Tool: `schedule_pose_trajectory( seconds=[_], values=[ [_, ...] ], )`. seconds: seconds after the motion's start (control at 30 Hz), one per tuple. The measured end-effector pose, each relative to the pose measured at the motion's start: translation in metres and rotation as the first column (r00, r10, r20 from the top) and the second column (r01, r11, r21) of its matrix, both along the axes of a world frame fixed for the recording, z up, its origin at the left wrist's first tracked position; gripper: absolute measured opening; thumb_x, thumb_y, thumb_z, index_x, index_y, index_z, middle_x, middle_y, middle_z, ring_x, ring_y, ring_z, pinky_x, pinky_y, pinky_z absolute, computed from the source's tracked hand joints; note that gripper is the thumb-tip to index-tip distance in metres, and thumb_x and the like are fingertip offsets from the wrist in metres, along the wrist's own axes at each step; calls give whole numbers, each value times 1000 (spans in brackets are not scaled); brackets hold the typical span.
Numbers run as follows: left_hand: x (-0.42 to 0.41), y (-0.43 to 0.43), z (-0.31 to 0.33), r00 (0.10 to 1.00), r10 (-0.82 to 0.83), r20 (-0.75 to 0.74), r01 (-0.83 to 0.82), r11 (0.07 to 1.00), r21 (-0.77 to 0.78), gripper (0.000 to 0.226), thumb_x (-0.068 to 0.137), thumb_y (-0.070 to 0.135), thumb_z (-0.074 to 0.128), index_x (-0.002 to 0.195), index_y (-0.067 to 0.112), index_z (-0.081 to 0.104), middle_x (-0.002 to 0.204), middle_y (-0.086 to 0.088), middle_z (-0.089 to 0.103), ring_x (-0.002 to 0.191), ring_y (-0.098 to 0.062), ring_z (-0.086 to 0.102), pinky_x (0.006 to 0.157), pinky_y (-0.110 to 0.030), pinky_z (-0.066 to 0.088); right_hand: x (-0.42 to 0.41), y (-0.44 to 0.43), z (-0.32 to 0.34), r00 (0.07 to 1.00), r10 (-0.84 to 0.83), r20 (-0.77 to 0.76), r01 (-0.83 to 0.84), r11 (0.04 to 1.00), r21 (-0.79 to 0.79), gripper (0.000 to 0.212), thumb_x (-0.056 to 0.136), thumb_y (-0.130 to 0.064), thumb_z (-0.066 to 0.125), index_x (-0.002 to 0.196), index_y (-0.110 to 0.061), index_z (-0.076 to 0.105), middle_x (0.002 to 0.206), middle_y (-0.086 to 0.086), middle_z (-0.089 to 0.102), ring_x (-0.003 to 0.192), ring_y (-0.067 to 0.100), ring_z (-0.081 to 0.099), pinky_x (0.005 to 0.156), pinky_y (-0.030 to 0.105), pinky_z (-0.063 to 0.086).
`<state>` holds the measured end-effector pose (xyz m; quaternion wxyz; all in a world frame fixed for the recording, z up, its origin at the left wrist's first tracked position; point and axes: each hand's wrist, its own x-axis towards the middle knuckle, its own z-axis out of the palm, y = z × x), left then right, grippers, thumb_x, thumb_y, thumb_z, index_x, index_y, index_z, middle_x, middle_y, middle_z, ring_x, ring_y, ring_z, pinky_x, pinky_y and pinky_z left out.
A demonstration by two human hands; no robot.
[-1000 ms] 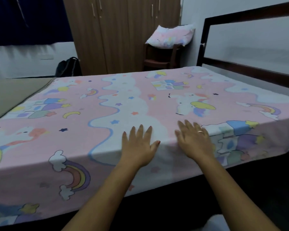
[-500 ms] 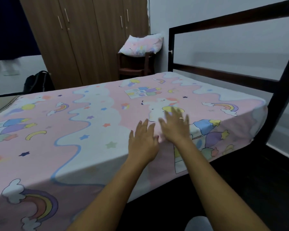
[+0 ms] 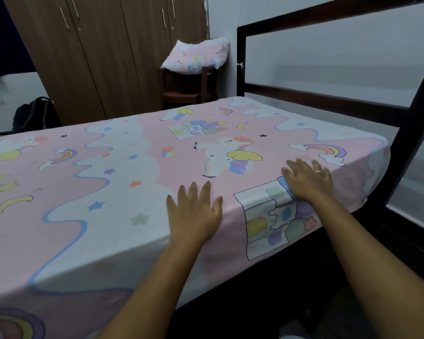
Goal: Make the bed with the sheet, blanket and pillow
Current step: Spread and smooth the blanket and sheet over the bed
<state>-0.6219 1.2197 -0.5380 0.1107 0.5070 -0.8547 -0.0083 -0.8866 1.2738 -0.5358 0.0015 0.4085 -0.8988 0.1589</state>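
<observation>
A pink sheet (image 3: 137,172) printed with unicorns, rainbows and stars lies stretched over the mattress and hangs down its near side. My left hand (image 3: 194,214) presses flat on the sheet at the near edge, fingers straight and spread. My right hand (image 3: 309,182), a ring on one finger, lies flat on the sheet further right, near the corner by the headboard. A matching pillow (image 3: 196,56) rests on a dark wooden chair (image 3: 186,84) behind the bed. No blanket is in view.
The dark bed frame's headboard (image 3: 328,99) rises along the right side. A brown wardrobe (image 3: 103,52) stands against the far wall. A black backpack (image 3: 34,116) sits on the floor at far left. Dark floor shows below the bed's near side.
Both hands have slid right along the sheet toward the headboard corner; my right hand has moved apart from the left. The view has turned right.
</observation>
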Motion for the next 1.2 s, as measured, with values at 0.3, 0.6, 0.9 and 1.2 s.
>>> schedule_pose_trajectory(
  seconds=[0.3,0.6,0.9,1.2],
  values=[
    [1,1,-1,1000,-7,2,7,1000,16,59,98,54,13,151,30,8,159,-1,12,146,-27,6,115,-52,7,-53,42,-5,916,-319,244,335,942,-27,77,88,-71,15,152,-29,7,161,-2,-1,146,39,2,116,56,7],
    [57,-19,28,999,2,-49,7,983,182,62,96,54,31,150,38,4,161,6,2,148,-19,-2,115,-51,2,80,-18,47,997,-8,-76,-8,978,-206,58,97,-44,42,145,-12,35,160,9,3,148,26,-7,117,49,1],
    [181,-68,30,962,268,51,-273,948,164,63,95,59,28,150,36,8,160,5,6,148,-19,-1,115,-54,7,262,-93,29,736,676,27,-675,732,90,60,97,-55,32,150,-28,25,161,-4,1,148,16,-3,119,45,1],
    [199,-83,13,970,238,47,-242,951,194,61,93,65,17,149,40,15,159,8,11,147,-17,2,114,-51,8,288,-109,16,695,718,40,-708,674,213,58,97,-60,17,150,-37,17,160,-8,13,147,14,11,119,43,6]
  ],
)
